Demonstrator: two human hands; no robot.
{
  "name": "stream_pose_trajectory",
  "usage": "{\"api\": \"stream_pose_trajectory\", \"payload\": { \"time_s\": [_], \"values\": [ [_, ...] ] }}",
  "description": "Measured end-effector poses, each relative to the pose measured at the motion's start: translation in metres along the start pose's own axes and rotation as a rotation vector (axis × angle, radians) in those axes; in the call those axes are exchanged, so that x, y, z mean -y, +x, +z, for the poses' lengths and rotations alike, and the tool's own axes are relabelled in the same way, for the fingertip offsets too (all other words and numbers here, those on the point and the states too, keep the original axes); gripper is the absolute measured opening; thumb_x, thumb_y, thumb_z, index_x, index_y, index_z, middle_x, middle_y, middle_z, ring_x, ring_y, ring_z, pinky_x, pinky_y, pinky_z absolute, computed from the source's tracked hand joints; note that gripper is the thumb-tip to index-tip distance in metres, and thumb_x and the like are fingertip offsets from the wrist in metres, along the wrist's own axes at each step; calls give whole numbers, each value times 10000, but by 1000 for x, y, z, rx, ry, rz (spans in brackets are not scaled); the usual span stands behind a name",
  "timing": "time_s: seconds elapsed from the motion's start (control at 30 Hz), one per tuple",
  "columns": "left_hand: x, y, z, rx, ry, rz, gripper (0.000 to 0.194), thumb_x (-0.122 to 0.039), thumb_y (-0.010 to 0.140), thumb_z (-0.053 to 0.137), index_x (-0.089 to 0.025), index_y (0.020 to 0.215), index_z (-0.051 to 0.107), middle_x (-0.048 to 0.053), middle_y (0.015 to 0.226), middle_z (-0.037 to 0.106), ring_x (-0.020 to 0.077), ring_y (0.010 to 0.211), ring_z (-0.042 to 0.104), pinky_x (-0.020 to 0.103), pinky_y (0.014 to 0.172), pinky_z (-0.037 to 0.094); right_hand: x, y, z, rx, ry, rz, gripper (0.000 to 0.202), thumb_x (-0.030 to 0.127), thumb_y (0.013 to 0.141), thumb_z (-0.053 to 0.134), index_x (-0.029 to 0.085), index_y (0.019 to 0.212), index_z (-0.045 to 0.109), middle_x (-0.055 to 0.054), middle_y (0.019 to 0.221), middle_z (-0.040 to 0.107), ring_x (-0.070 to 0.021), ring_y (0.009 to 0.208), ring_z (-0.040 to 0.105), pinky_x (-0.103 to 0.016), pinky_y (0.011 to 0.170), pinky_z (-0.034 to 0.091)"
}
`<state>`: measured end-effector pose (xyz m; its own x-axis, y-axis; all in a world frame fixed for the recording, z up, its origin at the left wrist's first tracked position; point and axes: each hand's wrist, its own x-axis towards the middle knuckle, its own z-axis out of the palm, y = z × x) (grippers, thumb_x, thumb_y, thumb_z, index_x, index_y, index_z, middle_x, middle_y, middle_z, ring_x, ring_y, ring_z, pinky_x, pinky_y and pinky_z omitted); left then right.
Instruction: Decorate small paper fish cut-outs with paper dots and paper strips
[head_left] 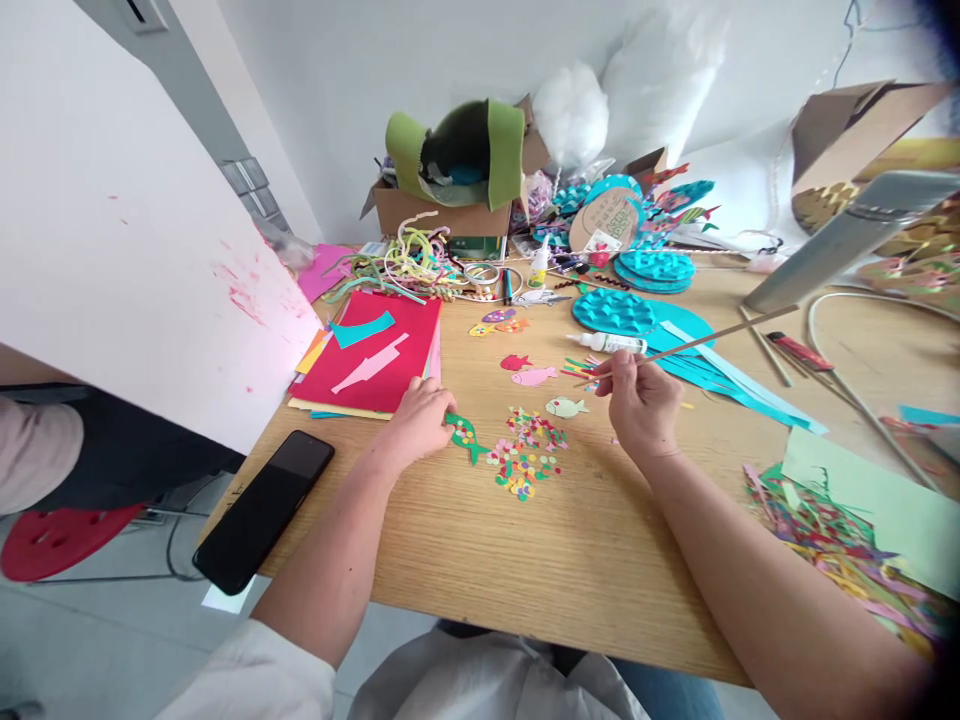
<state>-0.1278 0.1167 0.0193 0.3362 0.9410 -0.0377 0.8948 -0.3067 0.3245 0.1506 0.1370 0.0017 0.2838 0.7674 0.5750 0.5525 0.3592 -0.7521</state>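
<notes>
My right hand [641, 405] is closed around a thin wooden stick [720, 334], held slantwise above the table with its lower tip near small coloured paper strips [583, 368]. At the table's middle, my left hand [420, 418] has its fingers bent at the head end of a green paper fish [463, 431] dotted with coloured spots. Part of that fish's head lies hidden behind the fingers. Beside its tail is a scatter of small paper dots [525, 462]. Between my hands lie a pale green paper fish [566, 407], a pink one [534, 377] and a red one [514, 362].
Left are stacked coloured papers [360, 370] and a black phone [264, 510]. White glue bottles [611, 343], turquoise paper pieces [697, 350] and a grey tube [832, 245] stand or lie right of centre. Paper scraps [832, 540] cover the right side. A cardboard box [442, 215] is behind.
</notes>
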Motion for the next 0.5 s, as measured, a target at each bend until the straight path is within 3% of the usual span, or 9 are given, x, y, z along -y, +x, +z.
{"api": "stream_pose_trajectory", "payload": {
  "time_s": [0.23, 0.5],
  "values": [
    [-1, 0, -1, -4, -70, -9, 97, -108, 725, 672, -160, 803, 649, 100, 989, 592, 270, 1050, 505, 381, 925, 414, 2, -1, 0, 12, 2, -13, 583, 637, 915, 386, 182, 641, 626, -6, 460, 541, -130, 450, 520, -269, 502, 413],
    [6, 2, 0, -7, -285, -24, 138, -87, 668, 685, -188, 714, 603, 42, 822, 613, 235, 937, 557, 356, 856, 434, 1, 0, 0, 17, -5, -23, 577, 620, 922, 391, 173, 646, 631, -6, 465, 552, -122, 451, 522, -259, 511, 418]
  ]
}}
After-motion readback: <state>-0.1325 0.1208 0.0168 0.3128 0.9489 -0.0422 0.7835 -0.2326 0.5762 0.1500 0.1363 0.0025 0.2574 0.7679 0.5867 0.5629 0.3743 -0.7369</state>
